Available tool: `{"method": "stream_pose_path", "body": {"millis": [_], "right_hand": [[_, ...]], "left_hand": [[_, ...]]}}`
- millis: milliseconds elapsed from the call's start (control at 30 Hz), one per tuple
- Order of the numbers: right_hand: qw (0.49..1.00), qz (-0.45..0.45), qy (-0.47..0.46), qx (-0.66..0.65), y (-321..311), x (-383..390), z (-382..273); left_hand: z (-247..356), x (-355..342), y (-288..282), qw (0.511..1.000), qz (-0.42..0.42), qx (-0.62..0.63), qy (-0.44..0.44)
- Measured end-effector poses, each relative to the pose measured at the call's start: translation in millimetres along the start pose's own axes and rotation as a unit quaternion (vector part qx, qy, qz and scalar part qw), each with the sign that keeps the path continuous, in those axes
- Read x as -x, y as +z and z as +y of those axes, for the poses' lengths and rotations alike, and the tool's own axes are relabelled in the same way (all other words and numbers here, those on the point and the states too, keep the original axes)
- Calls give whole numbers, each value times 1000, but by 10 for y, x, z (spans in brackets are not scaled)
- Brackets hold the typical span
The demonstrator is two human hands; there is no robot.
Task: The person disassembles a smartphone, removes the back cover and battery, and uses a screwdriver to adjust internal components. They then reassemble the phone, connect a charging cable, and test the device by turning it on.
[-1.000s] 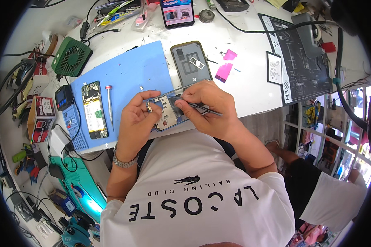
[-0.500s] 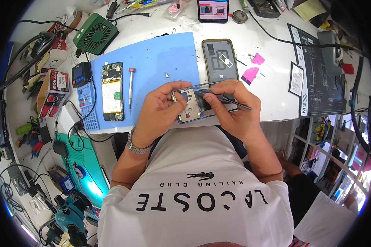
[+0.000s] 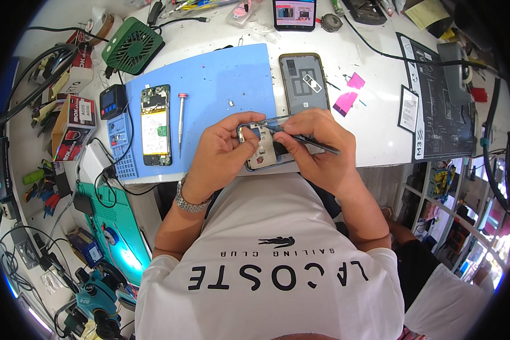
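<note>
My left hand [image 3: 216, 148] grips one end of a phone frame [image 3: 262, 156], its thumb on the pale metal inner plate and its fingers along the far edge. Pinched between the thumb and fingers of my right hand [image 3: 330, 148] are dark tweezers [image 3: 321, 145]. They slant over the frame, with their tips at its upper part near my left fingers. My right hand hides the other end of the frame. To the left, an opened phone [image 3: 155, 129] with a pale battery lies on a blue mat [image 3: 215, 79], beside a screwdriver [image 3: 181, 122].
A phone back cover [image 3: 304, 85] lies just beyond my right hand, with pink film pieces [image 3: 345, 103] to its right. Farther right are a loose battery [image 3: 408, 109] and a black mat [image 3: 445, 124]. A green fan [image 3: 133, 46] and a lit phone [image 3: 294, 14] stand at the back.
The tweezers have shifted left along the frame, their tips now closer to my left fingers. My right hand has moved slightly with them; my left hand keeps its hold.
</note>
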State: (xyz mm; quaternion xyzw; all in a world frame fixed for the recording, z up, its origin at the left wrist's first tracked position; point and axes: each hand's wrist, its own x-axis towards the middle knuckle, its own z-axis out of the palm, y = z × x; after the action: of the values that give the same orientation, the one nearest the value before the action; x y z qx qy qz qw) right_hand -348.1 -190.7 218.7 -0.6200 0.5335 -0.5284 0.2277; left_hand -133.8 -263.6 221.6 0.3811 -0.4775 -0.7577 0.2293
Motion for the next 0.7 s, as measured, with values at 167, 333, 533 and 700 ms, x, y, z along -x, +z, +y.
{"method": "stream_pose_path", "body": {"millis": [167, 333, 533, 700], "right_hand": [[999, 32, 9, -4, -86, 34, -68], [983, 165, 73, -38, -515, 188, -68], [952, 212, 205, 80, -883, 425, 176], [943, 268, 198, 23, -979, 474, 266]], "left_hand": [[49, -2, 43, 1000, 16, -17, -13], [6, 41, -35, 999, 46, -9, 5], [-15, -22, -171, 998, 41, -37, 37], [21, -26, -134, 998, 43, -37, 34]]}}
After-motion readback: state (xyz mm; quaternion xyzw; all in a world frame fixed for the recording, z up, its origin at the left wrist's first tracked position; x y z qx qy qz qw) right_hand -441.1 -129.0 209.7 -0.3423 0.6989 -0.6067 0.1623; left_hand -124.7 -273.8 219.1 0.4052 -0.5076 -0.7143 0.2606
